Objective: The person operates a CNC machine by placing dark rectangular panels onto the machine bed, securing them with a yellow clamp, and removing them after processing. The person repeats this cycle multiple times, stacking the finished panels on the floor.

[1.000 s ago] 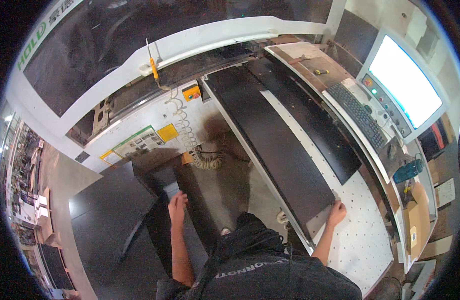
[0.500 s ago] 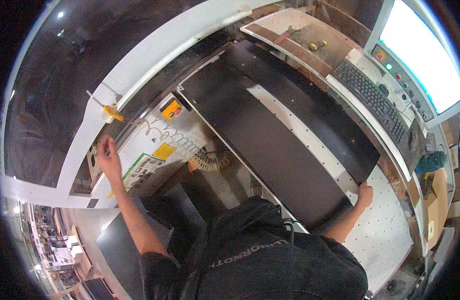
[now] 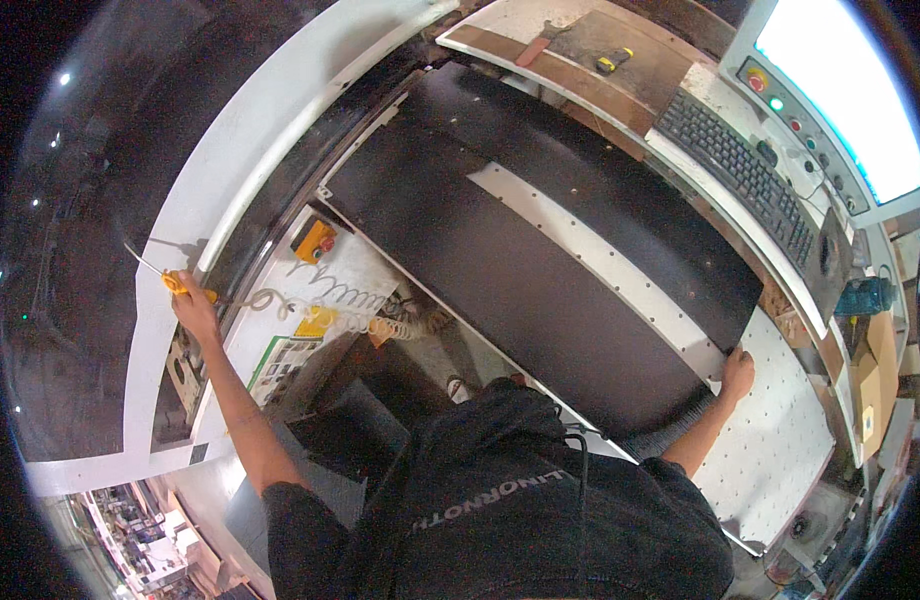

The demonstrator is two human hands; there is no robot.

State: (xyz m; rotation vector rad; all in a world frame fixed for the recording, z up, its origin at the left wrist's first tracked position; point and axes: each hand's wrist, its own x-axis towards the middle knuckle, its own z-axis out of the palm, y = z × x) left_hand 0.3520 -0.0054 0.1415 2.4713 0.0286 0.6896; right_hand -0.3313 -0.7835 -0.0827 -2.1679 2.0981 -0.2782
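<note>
My left hand [image 3: 196, 310] is closed around a yellow air blow gun [image 3: 171, 283] with a thin metal nozzle, beside the white machine frame. A coiled hose [image 3: 350, 318] hangs near it. My right hand [image 3: 737, 374] grips the near right corner of the far dark panel [image 3: 620, 200], its fingers partly hidden. A second dark panel [image 3: 510, 300] lies closer to me. Between the two panels runs a strip of the white, dotted table [image 3: 590, 255].
At the right stand a keyboard [image 3: 735, 165] and a bright screen [image 3: 850, 90] with a button panel. A yellow-and-black tool [image 3: 614, 61] lies on the far shelf. A yellow box with a red button [image 3: 314, 241] is on the machine's side. Dark boards [image 3: 350, 430] stand lower left.
My left hand has risen to the air blow gun and closed on it. My right hand stays at the panel corner. The view has shifted slightly.
</note>
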